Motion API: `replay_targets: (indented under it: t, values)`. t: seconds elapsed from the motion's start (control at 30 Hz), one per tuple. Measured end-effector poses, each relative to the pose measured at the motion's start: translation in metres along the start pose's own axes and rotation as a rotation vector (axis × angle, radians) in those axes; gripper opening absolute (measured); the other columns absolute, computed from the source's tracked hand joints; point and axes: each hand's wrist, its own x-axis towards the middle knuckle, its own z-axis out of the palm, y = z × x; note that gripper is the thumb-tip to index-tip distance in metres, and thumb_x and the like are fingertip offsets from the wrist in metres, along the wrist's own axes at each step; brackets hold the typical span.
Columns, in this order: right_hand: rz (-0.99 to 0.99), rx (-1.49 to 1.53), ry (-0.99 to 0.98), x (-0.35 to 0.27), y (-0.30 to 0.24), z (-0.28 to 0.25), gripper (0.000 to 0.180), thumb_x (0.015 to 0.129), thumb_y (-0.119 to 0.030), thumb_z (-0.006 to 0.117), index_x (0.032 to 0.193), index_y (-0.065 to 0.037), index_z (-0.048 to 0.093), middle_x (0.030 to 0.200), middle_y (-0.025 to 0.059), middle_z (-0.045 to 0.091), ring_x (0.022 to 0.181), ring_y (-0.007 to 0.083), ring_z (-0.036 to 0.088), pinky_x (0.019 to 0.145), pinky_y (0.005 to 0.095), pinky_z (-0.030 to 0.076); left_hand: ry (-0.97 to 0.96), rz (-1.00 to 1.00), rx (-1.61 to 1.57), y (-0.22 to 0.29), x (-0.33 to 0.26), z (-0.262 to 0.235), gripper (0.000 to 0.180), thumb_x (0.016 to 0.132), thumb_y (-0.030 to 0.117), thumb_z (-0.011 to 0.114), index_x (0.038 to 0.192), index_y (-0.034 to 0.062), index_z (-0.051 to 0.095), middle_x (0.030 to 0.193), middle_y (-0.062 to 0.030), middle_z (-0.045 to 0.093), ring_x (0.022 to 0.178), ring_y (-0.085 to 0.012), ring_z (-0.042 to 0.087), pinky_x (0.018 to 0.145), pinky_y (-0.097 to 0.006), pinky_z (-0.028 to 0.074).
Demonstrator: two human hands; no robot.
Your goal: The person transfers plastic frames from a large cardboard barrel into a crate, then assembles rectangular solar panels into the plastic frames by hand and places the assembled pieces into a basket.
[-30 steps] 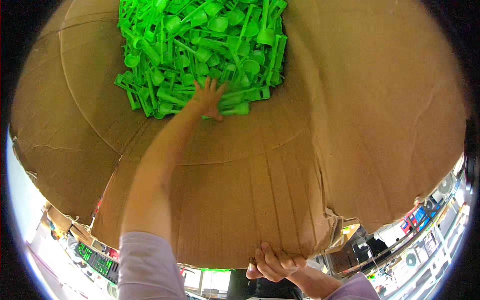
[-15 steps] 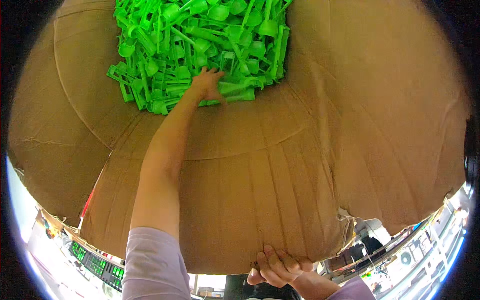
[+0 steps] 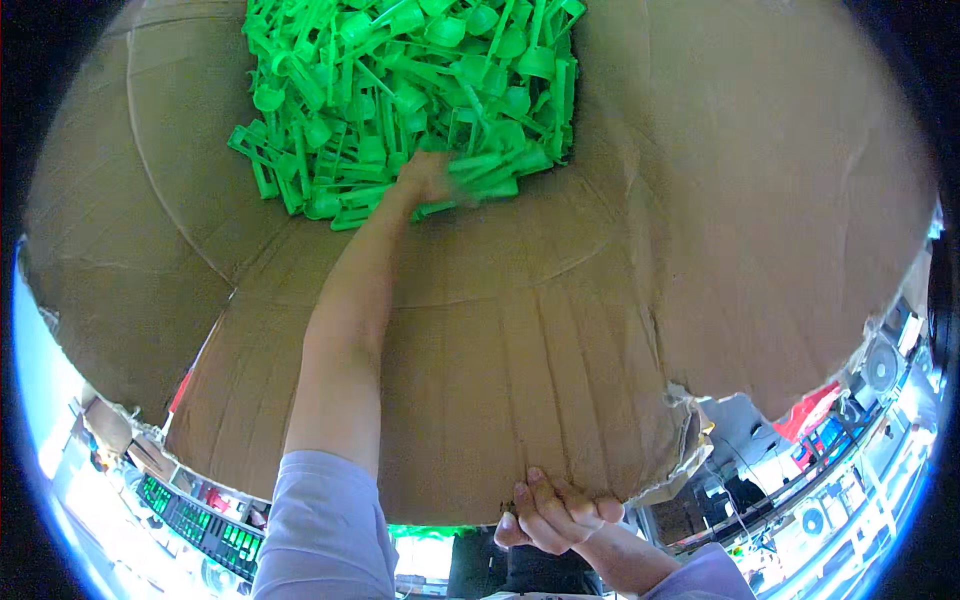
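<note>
Bare left hand [image 3: 428, 178] down among green plastic pieces [image 3: 400, 90] in a deep cardboard box [image 3: 470, 370].
The pieces, many with long handles and little scoop-like cups, lie jumbled in a heap at the bottom of the box, and the left hand is at the heap's near edge, blurred, so from here I can't tell how far its fingers are open or whether they have hold of anything; up at the near rim, well apart from the heap, the right hand [image 3: 560, 515] has its fingers curled closed over the cardboard edge, just left of a ragged tear [image 3: 690, 425], while beyond the box a round fan [image 3: 882, 363] stands off to the right.
</note>
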Motion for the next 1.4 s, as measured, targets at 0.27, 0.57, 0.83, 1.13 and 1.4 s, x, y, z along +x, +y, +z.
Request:
replay_targets:
  t: [0.27, 0.57, 0.83, 1.13, 1.4]
  values:
    - [-0.001, 0.093, 0.066, 0.015, -0.001, 0.005, 0.023, 0.075, -0.038, 0.054, 0.066, -0.019, 0.063, 0.072, -0.003, 0.068, 0.069, 0.0097, 0.051, 0.08, 0.0357, 0.027, -0.03, 0.061, -0.212, -0.003, -0.058, -0.031, 0.084, 0.059, 0.064, 0.077, 0.119, 0.0074, 0.064, 0.114, -0.0213, 0.065, 0.109, -0.0354, 0.061, 0.095, -0.043, 0.048]
    - [0.015, 0.108, 0.134, 0.033, 0.001, 0.003, 0.02, 0.074, -0.032, 0.056, 0.064, -0.016, 0.062, 0.07, -0.0019, 0.066, 0.063, 0.0117, 0.044, 0.072, 0.0339, 0.027, -0.045, -0.034, -0.264, 0.003, -0.153, -0.131, 0.071, 0.061, 0.048, 0.082, 0.114, 0.0046, 0.066, 0.101, -0.0209, 0.069, 0.091, -0.0343, 0.066, 0.086, -0.041, 0.051]
    - [-0.058, 0.133, 0.177, 0.065, 0.006, -0.006, 0.019, 0.075, -0.027, 0.059, 0.061, -0.017, 0.052, 0.067, -0.0034, 0.058, 0.059, 0.0128, 0.04, 0.07, 0.0331, 0.028, 0.271, 0.002, -0.579, 0.029, -0.27, -0.276, 0.047, 0.069, 0.026, 0.082, 0.106, 0.0003, 0.068, 0.09, -0.009, 0.07, 0.075, -0.015, 0.063, 0.073, -0.033, 0.05]
    - [0.022, 0.13, 0.069, 0.067, 0.003, -0.011, 0.029, 0.075, -0.022, 0.062, 0.056, -0.02, 0.04, 0.056, -0.0023, 0.041, 0.056, 0.0166, 0.036, 0.068, 0.0345, 0.028, 0.855, -0.132, -0.567, -0.073, -0.558, -0.443, 0.04, 0.089, 0.028, 0.063, 0.118, 0.0005, 0.061, 0.099, -0.0049, 0.066, 0.083, -0.012, 0.061, 0.073, -0.028, 0.049]
    - [-0.006, 0.145, 0.134, 0.096, -0.006, -0.011, 0.026, 0.081, -0.023, 0.061, 0.061, -0.016, 0.046, 0.063, -0.0035, 0.053, 0.058, 0.016, 0.041, 0.068, 0.032, 0.028, 1.169, -0.678, -0.979, -0.234, -0.951, -0.304, 0.032, 0.1, 0.025, 0.048, 0.119, 0.0038, 0.061, 0.101, -0.0029, 0.066, 0.082, -0.0111, 0.06, 0.069, -0.024, 0.047]
